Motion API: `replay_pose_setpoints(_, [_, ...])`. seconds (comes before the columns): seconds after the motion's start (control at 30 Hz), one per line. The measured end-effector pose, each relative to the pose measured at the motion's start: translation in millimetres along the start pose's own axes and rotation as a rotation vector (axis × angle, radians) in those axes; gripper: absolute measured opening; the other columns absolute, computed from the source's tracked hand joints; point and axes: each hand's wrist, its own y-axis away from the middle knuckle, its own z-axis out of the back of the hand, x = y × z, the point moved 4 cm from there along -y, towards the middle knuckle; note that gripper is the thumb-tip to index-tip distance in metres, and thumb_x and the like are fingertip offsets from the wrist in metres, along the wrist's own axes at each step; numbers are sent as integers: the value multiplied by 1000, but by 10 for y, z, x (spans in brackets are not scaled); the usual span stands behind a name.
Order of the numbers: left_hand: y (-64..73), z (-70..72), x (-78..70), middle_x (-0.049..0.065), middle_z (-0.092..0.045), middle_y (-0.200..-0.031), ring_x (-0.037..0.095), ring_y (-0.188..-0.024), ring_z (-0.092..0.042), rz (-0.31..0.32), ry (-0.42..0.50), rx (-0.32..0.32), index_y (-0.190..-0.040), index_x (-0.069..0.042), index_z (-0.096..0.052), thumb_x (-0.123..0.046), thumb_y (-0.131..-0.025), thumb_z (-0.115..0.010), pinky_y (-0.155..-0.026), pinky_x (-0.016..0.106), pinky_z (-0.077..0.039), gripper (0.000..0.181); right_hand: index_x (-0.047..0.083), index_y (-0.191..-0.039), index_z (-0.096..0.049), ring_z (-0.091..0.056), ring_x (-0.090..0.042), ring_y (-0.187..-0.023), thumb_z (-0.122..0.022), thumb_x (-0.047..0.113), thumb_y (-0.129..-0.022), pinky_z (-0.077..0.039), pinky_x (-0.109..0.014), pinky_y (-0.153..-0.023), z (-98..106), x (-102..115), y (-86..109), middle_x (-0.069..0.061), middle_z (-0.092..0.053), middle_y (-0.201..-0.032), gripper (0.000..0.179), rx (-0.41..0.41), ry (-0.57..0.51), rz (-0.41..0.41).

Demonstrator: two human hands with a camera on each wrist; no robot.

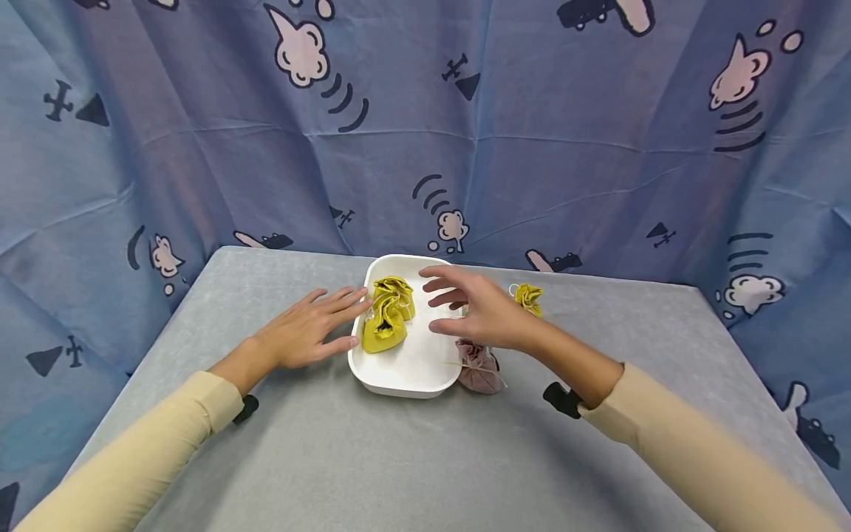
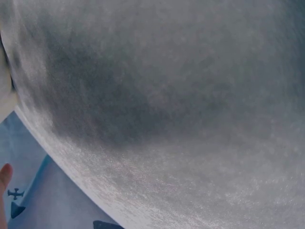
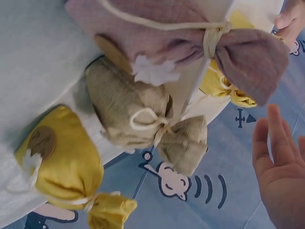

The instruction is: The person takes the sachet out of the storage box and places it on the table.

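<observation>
A white plastic basin (image 1: 425, 373) stands on the grey table with two yellow drawstring pouches (image 1: 385, 338) along its left side. My left hand (image 1: 309, 329) is at the basin's left rim, fingers straight and spread, the fingertips by the pouches. Over the basin's right side is my right hand (image 1: 488, 307), its fingers loosely bent and nothing between them. Beside the right wall sits a mauve pouch (image 1: 480, 375). The right wrist view shows a tan pouch (image 3: 126, 105) between it and another yellow pouch (image 3: 71, 152); in the head view my right hand hides the tan one.
A blue patterned curtain (image 1: 399, 103) hangs along the table's far edge and both sides. The grey tabletop (image 1: 372, 465) stretches in front of the basin. Mostly tabletop fills the left wrist view, with a fingertip (image 2: 5, 176) at its left edge.
</observation>
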Motion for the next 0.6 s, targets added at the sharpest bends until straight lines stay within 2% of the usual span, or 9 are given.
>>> replay_pose_setpoints(0.27, [7, 7, -2, -5, -18, -165, 21, -151, -19, 14, 3, 20, -160, -27, -22, -59, -103, -35, -117, 58, -18, 67, 2, -146, -43, -63, -32, -117, -80, 3, -82, -54, -42, -93, -163, -16, -141, -22, -56, -138, 73, 60, -38, -5])
replay_pose_setpoints(0.6, [-2, 4, 1, -4, -19, -165, 22, -151, -20, 0, 1, 2, -160, -27, -23, -59, -103, -35, -117, 59, -20, 67, -2, -146, -42, -54, -35, -129, -81, -1, -81, -47, -43, -103, -290, 2, -240, -21, -48, -146, 77, 108, -63, 9])
